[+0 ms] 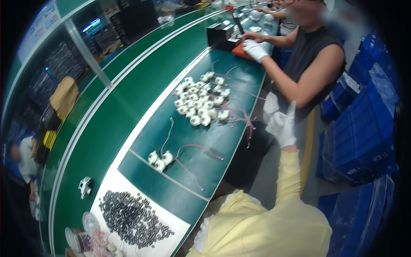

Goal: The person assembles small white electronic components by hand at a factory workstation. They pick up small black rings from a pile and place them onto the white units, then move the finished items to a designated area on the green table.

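My right hand (282, 128), in a white glove below a yellow sleeve, is raised beyond the right edge of the green table. One finger stretches upward and the others are curled in. A limp white cloth-like piece (270, 105) shows just above the curled fingers; whether they grip it I cannot tell. My left hand is out of sight. On the table left of my hand lies a cluster of round white parts (199, 100) with thin pinkish wires (242, 120). Nearer me sits a small group of similar white parts (159, 162) with loose wires.
Many small black pieces (130, 218) cover a white sheet at the near left. Beside them are spools (75, 240) and a white part (84, 186). A co-worker (314, 64) with a white glove works at the far right. Blue crates (364, 128) stand right.
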{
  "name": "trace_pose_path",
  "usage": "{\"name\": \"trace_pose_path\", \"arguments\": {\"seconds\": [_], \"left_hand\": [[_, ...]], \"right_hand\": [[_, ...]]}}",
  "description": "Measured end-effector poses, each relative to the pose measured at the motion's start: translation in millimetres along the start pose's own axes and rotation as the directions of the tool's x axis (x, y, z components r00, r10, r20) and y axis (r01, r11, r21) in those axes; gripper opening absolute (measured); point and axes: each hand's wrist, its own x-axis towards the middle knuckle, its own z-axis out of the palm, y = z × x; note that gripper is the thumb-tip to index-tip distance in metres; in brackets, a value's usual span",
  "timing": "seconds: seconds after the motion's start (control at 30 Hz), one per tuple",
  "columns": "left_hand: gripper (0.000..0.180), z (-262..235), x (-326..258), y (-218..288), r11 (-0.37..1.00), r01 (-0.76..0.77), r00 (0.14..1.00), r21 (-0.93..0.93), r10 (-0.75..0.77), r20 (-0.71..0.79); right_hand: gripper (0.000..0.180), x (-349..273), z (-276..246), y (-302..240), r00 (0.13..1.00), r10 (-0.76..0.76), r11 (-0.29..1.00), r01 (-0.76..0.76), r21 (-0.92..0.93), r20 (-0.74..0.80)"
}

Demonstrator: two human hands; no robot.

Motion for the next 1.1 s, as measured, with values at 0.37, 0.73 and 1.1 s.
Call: {"name": "trace_pose_path", "arguments": {"seconds": [0.37, 0.73, 1.1], "left_hand": [[0.014, 16.7, -4.3, 0.7, 0.999, 0.025, 0.994, -0.029, -0.021, 0.111], [0.012, -45.7, -87.4, 5.8, 0.981, 0.188, 0.966, 0.038, -0.191, 0.174], [0.036, 30.9, -155.2, 59.0, 0.772, -0.569, 0.660, 0.282, 0.224, 0.717]], "right_hand": [[0.064, -71.1, 111.2, -96.7, 0.362, -0.559, 0.484, 0.873, -0.061, 0.746], [0.109, -83.8, 179.8, 27.7, 0.546, -0.237, 0.960, 0.258, 0.108, 0.803], [0.086, -158.5, 373.6, 139.4, 0.583, 0.386, 0.920, -0.303, -0.250, 0.714]]}}
